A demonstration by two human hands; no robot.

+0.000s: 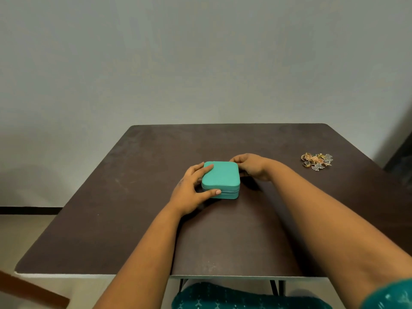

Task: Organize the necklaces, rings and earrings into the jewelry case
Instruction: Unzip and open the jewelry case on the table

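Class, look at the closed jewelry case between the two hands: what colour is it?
Teal green, plain with no pattern: the case shows best in the head view.

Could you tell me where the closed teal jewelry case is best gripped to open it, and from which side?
Probably steady the jewelry case by its left edge, as the left hand does, thumb on the near wall and fingers on the lid. The zipper seam rings the side walls, so the right hand at the far right corner is placed to pull it.

Case (221,178) mid-table (111,197); jewelry pile (316,161) far right.
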